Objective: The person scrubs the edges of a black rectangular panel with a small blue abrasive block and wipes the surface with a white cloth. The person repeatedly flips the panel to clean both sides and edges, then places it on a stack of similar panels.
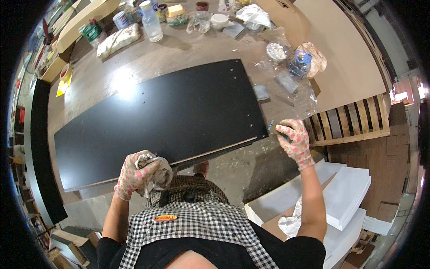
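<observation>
A long, flat black rectangular panel (156,119) lay across the worn brown wooden surface (197,51), its near long edge overhanging the surface's front toward the person. The left hand (134,175), in a white glove with pink spots, was clamped on a crumpled pale rag (156,170) pressed against that near edge, left of its middle. The right hand (293,139), gloved alike, was curled closed around a small blue-tipped tool (271,125) just beside the panel's near right corner; the hands were well apart. Beyond the panel's right end lay crinkled clear plastic wrap (291,85) with small fittings on it. Along the far edge stood a clear plastic bottle (151,22), jars and a white cloth bundle (118,40), leaving open room between them and the panel. White slabs (345,193) were stacked low on the right.
</observation>
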`<state>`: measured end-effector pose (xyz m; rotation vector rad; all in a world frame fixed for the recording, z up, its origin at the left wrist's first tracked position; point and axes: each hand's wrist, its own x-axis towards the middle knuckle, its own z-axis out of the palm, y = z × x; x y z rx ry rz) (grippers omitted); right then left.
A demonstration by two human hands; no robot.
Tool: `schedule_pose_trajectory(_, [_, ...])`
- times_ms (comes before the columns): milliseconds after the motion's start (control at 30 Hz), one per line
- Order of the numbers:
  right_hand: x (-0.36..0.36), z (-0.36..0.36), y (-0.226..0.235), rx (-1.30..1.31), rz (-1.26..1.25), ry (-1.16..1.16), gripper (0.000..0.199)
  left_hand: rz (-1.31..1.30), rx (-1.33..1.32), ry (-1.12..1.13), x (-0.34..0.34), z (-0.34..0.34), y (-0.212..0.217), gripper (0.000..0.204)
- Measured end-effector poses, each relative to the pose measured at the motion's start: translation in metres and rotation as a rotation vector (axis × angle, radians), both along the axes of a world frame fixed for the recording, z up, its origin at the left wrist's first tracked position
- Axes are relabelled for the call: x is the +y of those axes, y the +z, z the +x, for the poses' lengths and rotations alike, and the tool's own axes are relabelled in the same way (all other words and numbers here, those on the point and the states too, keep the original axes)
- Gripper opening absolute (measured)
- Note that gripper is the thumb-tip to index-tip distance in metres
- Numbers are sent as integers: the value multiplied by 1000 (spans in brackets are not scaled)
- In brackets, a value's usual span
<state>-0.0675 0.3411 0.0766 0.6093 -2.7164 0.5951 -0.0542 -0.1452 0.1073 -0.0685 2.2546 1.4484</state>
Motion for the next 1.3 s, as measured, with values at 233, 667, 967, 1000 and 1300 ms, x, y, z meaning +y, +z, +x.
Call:
schedule_pose_trajectory(233, [-20,-10,-42,-173,-370,-43,41,-421,512,-123,34,-15,-44,14])
schedule_pose_trajectory(667, [-51,-259,-75,-155,-474,33,33,-367,639,-80,39,-14,-63,12])
schedule_pose_trajectory(967, [8,-57,-34,-339,-428,118,40,-332,618,-82,34,-12,-63,13])
schedule_pose_trajectory(1000, [12,-42,-25,-394,-450,111,41,-340,613,-82,34,-12,-63,13])
schedule_pose_trajectory(1300, [-44,-182,-77,-104,-509,3,29,-366,609,-43,34,-11,-65,13])
